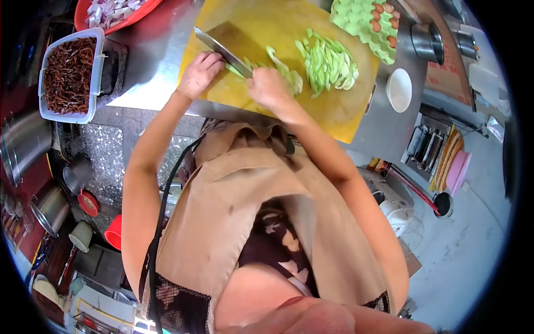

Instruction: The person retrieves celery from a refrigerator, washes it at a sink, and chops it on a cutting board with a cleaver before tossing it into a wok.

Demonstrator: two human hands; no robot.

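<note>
My right hand (pixel 270 90) is closed round the handle of a kitchen knife (pixel 218 47), its wide blade slanting up and left over the yellow cutting board (pixel 356 119). My left hand (pixel 201 73) has its fingers curled beside the blade, pressed on a piece of pale green vegetable (pixel 237 69) that is partly hidden under the knife. Cut strips of it (pixel 285 72) lie just past my right knuckles. Farther right on the board sits a larger pile of green slices (pixel 329 62). Exactly which vegetable this is, I cannot tell.
Left of the board stand a tub of dark brown shreds (pixel 70 75) and a red basket of chopped onion (pixel 114 12). On the right are a green egg tray (pixel 364 25) with several brown eggs, a white bowl (pixel 399 90) and a metal pot (pixel 427 42).
</note>
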